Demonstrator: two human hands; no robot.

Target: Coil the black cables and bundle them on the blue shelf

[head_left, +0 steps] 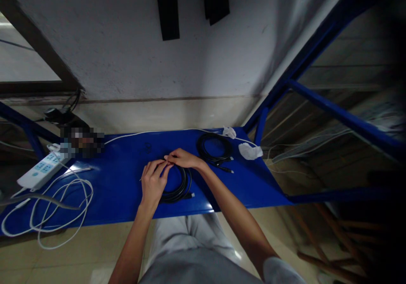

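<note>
A coiled black cable (183, 189) lies on the blue table near its front edge, with a pale-tipped plug (191, 195) at its lower right. My left hand (153, 181) is at the coil's left side, its fingers bent and drawn together. My right hand (183, 159) reaches over the coil's far side. The fingertips of both hands meet there in a pinch. Whatever small thing they hold between them is too small and covered to make out. To the right, touching neither hand, rests a second black cable coil (200, 151) with its plugs towards me.
A white power strip (42, 172) and loose white cable loops (87, 191) occupy the blue table's (117, 191) left end. Crumpled white pieces (250, 151) lie at the right, near a blue frame post (260, 125). A thin white cord runs along the wall side.
</note>
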